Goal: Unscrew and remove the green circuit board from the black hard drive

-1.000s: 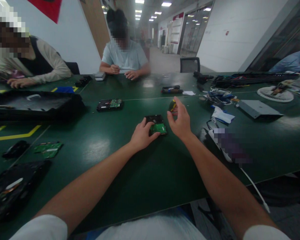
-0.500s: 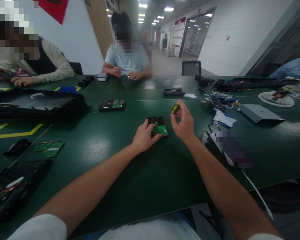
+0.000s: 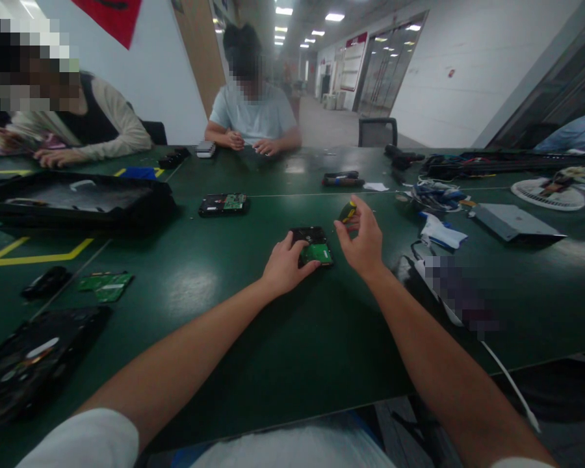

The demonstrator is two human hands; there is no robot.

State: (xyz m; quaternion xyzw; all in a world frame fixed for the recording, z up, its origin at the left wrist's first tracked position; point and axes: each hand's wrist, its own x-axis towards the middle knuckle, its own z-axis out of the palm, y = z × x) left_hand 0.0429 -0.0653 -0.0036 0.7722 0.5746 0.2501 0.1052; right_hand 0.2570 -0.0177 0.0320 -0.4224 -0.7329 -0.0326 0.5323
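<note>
A hard drive (image 3: 320, 252) with a green circuit board on its upper face lies flat on the table in front of me. My left hand (image 3: 286, 265) grips its left side, thumb along the near edge and fingers at the far side, hiding part of it. Just right of the drive, raised above the table, my right hand (image 3: 362, 235) is closed around a yellow-and-black screwdriver (image 3: 347, 211). Only the screwdriver's handle shows clearly; I cannot make out its shaft or tip.
Another hard drive (image 3: 223, 204) lies farther left. Left are a large black casing (image 3: 78, 198), a green circuit board (image 3: 106, 286) and a black housing (image 3: 43, 354). Right are a cable bundle (image 3: 437, 195), a grey metal plate (image 3: 517, 222) and a white power strip (image 3: 439, 286). Two people (image 3: 253, 117) sit opposite.
The whole view has shifted slightly, so things appear a little farther right. The screwdriver's handle is tilted more in my right hand. My left hand stays on the hard drive.
</note>
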